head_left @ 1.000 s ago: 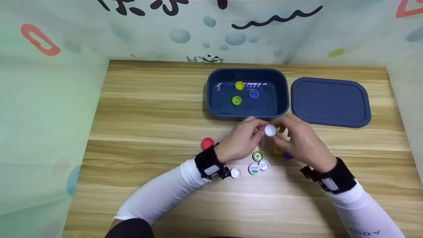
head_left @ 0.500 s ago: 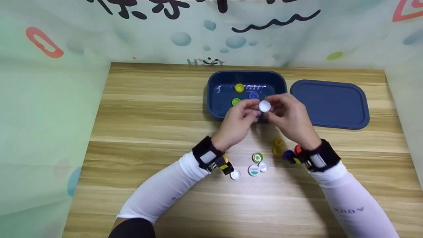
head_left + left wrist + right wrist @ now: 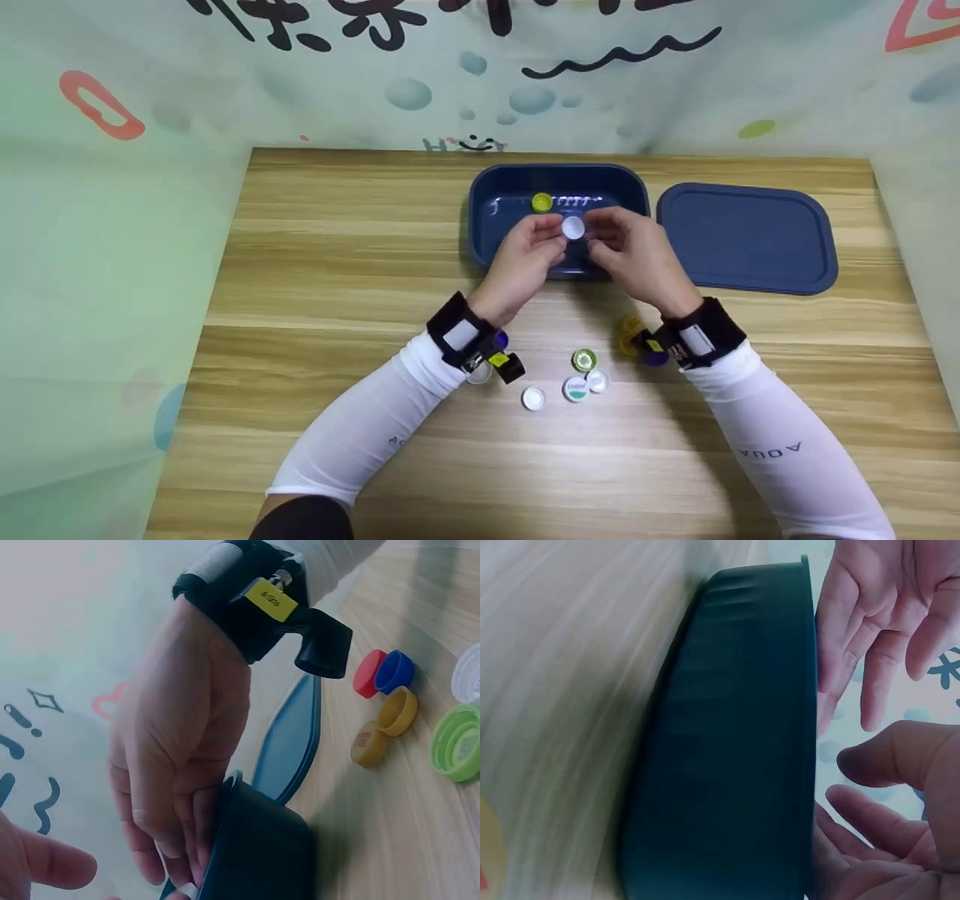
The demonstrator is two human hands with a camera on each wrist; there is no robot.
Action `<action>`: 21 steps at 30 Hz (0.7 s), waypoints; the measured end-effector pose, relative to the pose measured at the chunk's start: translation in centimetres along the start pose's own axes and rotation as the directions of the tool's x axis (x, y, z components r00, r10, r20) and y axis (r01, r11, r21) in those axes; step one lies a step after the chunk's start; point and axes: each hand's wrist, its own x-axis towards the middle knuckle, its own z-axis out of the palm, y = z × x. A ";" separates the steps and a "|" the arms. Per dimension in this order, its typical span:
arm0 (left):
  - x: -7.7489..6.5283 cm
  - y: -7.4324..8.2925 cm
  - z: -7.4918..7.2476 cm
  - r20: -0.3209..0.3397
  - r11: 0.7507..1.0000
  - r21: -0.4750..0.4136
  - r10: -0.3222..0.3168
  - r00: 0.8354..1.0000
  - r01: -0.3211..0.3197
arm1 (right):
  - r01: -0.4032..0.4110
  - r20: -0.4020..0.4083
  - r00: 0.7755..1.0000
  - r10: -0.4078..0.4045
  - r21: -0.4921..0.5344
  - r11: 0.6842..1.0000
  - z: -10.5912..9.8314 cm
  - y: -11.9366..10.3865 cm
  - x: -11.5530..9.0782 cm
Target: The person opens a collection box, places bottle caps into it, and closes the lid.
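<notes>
A white bottle cap point(image 3: 573, 227) shows between my two hands, over the inside of the navy box point(image 3: 475, 217). My left hand point(image 3: 521, 259) is on its left, fingers relaxed and the thumb apart from them. On the other side, my right hand point(image 3: 634, 255) has its thumb and fingers spread. The right wrist view shows gaps between the digits of the left hand point(image 3: 885, 607) and of the right hand point(image 3: 915, 802), past the box's edge. A sliver of white point(image 3: 187, 890) shows by the right fingertips in the left wrist view. A yellow cap point(image 3: 541, 202) lies inside the box.
A navy lid point(image 3: 746, 238) lies right of the box. Nearer me on the wooden table are a green cap point(image 3: 584, 360), several white caps point(image 3: 533, 398), yellow caps point(image 3: 628, 334) and blue caps point(image 3: 655, 355). A red cap point(image 3: 370, 673) shows in the left wrist view.
Both hands have moved forward and left from the table in front of the box to over it, along with the white cap. The fingers have parted from the cap.
</notes>
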 end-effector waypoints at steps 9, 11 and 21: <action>-1.3 0.6 -0.6 0.039 0.994 0.050 0.092 0.995 -0.093 | 0.038 -0.016 0.999 -0.039 -0.039 0.999 -0.1 -0.5 -1.5; -1.9 0.6 -0.6 0.084 0.988 0.082 0.120 0.989 -0.127 | 0.069 -0.020 0.997 -0.070 -0.071 0.995 -0.2 -0.7 -2.1; -4.5 -0.4 -0.7 0.310 0.849 0.438 0.166 0.936 -0.296 | 0.259 0.044 0.966 -0.256 -0.231 0.938 -0.6 -1.0 -5.4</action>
